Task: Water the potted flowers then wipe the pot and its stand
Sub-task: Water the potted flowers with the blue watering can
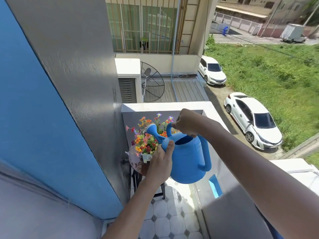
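A blue plastic watering can (189, 161) hangs in the air over the balcony corner, its spout head (151, 129) pointing left over the flowers. My right hand (185, 122) grips the can's top handle. My left hand (161, 162) presses against the can's left side below the spout. The colourful flowers (146, 135) stand in a small white pot (146, 157), mostly hidden behind my left hand. The pot rests on a round, dark stand (136, 165) with dark legs.
A grey and blue wall (60, 118) rises on the left. A white parapet (164, 106) closes the balcony behind the flowers and runs along the right. Tiled floor (165, 219) lies below. Parked white cars (252, 119) and grass are far down.
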### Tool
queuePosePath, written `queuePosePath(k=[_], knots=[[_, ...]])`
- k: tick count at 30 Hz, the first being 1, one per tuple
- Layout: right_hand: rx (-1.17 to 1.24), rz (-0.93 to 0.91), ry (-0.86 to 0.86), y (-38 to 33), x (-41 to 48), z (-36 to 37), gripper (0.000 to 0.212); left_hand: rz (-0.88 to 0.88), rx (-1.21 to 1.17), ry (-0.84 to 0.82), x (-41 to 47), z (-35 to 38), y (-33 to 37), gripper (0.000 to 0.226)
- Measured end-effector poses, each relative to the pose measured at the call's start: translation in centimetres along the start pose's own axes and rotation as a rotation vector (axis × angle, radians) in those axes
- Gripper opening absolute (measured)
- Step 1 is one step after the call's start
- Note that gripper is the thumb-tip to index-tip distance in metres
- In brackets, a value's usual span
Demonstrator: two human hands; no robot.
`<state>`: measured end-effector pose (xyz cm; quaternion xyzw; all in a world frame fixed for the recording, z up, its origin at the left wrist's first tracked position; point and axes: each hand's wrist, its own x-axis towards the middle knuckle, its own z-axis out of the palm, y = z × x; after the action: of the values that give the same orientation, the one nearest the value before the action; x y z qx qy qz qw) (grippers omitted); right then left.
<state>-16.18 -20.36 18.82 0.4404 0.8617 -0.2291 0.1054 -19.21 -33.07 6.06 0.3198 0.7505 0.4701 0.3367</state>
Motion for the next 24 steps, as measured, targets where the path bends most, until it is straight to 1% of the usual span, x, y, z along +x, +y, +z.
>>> queuePosePath(k=[3, 6, 9, 12, 15, 17, 19, 24], knots=[[0.003, -0.042, 0.017, 0.7, -0.7, -0.4, 0.023, -0.006, -0.029, -0.013, -0.4, 0.3, 0.4, 0.067], [0.007, -0.062, 0.027, 1.1, -1.5, -0.5, 0.028, -0.01, -0.046, -0.016, -0.9, 1.0, 0.3, 0.066], [0.017, -0.073, 0.014, 1.2, -1.9, -0.4, 0.033, 0.0, -0.075, -0.018, -1.6, 1.6, -0.2, 0.072], [-0.013, -0.064, -0.007, 1.2, -1.8, 0.3, 0.024, 0.002, -0.111, -0.006, -2.0, 1.6, -0.6, 0.074], [0.019, -0.032, -0.002, 1.0, -1.5, 1.1, 0.03, 0.005, -0.074, 0.027, -2.4, 1.3, -1.0, 0.075], [0.027, -0.029, -0.001, 0.7, -1.7, 1.4, 0.031, -0.015, -0.06, 0.034, -2.7, 1.0, -1.3, 0.07], [0.037, -0.033, 0.007, 0.6, -1.6, 1.7, 0.031, -0.028, -0.064, 0.025, -3.0, 0.9, -1.6, 0.068], [0.023, -0.033, -0.015, 0.8, -1.7, 2.4, 0.035, -0.04, -0.057, -0.02, -3.6, 0.8, -2.0, 0.071]])
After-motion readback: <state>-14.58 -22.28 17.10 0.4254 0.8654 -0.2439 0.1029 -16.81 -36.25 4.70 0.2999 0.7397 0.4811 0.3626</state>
